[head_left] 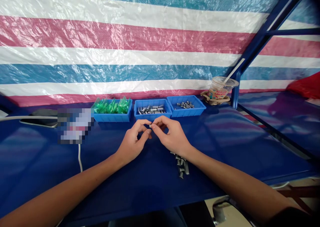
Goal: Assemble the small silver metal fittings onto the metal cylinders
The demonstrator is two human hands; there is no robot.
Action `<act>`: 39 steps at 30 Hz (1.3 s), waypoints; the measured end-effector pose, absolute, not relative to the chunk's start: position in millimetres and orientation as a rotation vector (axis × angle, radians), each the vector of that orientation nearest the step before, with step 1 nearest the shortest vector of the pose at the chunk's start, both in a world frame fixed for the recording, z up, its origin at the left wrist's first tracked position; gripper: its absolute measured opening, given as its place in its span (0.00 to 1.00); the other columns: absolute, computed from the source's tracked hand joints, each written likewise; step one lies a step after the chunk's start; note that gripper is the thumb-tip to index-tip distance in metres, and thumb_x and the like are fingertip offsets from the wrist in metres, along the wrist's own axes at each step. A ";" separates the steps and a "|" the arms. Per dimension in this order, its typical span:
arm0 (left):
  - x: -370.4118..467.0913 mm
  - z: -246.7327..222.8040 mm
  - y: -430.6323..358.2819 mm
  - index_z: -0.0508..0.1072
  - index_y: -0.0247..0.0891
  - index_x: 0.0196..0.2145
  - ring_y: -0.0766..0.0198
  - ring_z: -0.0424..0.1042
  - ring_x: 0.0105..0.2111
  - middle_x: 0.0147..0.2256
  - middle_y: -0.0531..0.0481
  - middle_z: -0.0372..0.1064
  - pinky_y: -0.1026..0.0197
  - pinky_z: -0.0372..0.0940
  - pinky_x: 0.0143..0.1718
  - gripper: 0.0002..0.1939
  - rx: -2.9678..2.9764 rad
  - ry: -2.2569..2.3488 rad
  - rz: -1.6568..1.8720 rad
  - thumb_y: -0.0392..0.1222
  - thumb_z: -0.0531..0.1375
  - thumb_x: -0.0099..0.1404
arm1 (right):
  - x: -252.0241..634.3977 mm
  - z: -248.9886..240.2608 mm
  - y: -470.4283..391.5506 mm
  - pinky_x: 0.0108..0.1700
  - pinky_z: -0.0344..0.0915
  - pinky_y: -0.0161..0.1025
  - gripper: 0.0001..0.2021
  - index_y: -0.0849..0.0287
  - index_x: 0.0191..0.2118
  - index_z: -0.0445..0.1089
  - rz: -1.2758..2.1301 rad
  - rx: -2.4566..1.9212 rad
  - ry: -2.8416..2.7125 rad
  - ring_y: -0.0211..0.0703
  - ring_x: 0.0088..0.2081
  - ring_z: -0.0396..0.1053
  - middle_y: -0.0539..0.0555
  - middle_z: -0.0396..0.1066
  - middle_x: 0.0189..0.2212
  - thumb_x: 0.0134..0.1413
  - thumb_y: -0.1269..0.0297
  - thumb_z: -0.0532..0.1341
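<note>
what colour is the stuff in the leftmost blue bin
The pieces in the leftmost blue bin are green, shown in the head view.

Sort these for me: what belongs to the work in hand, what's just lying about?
Likely in use: bin of metal cylinders, bin of small metal pieces, bin of green plastic pieces, metal parts beside right hand.

Apparently just lying about: cup with straw, phone, white cable.

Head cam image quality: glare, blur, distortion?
Head view: bright crinkled glare on the striped sheet; softer reflections on the blue table; wide-angle stretch in the forearms near the edges; small part at the fingertips too indistinct to identify; pixelated block at left.
</note>
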State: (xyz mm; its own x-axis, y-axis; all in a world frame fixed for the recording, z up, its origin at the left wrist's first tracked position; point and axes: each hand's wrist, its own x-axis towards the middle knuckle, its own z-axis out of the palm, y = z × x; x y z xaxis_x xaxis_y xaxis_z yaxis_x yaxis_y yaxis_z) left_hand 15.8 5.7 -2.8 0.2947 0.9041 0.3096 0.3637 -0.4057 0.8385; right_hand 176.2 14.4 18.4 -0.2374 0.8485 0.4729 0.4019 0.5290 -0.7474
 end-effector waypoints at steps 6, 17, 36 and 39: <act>21.0 -0.5 -7.1 0.62 0.38 0.51 0.57 0.65 0.44 0.41 0.46 0.70 0.55 0.57 0.45 0.15 2.590 0.940 0.814 0.40 0.51 0.67 | 223.9 35.7 53.0 0.40 0.63 0.42 0.08 0.59 0.39 0.66 -0.229 -1.162 -1.656 0.43 0.33 0.67 0.53 0.69 0.28 0.53 0.64 0.58; 34.5 0.7 -18.2 0.67 0.39 0.46 0.58 0.63 0.40 0.41 0.47 0.67 0.55 0.56 0.40 0.12 2.840 0.835 0.410 0.42 0.50 0.68 | 215.2 27.4 47.5 0.38 0.64 0.41 0.08 0.58 0.40 0.66 -0.121 -1.086 -1.856 0.44 0.34 0.67 0.53 0.69 0.30 0.55 0.65 0.56; 27.2 -6.9 -1.5 0.72 0.35 0.31 0.65 0.66 0.28 0.28 0.50 0.69 0.62 0.63 0.32 0.03 2.154 1.095 0.919 0.36 0.58 0.60 | 192.8 12.5 31.4 0.35 0.64 0.36 0.06 0.59 0.37 0.68 0.301 -0.976 -2.029 0.38 0.30 0.69 0.51 0.72 0.28 0.56 0.66 0.55; 23.2 -4.4 9.3 0.71 0.35 0.30 0.68 0.66 0.25 0.26 0.53 0.68 0.65 0.61 0.28 0.06 1.636 1.172 1.052 0.41 0.59 0.58 | 189.7 9.4 30.2 0.34 0.63 0.35 0.07 0.59 0.38 0.68 0.403 -1.034 -2.094 0.38 0.29 0.68 0.50 0.71 0.26 0.56 0.64 0.56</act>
State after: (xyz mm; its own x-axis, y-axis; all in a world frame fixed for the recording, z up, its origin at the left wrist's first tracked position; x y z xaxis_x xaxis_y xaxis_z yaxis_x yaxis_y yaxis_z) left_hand 23.2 9.3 -4.4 0.2095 0.9656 0.1540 0.2569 -0.2064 0.9442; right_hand 189.7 30.2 9.4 -0.3900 0.7804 0.4888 0.5434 0.6236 -0.5620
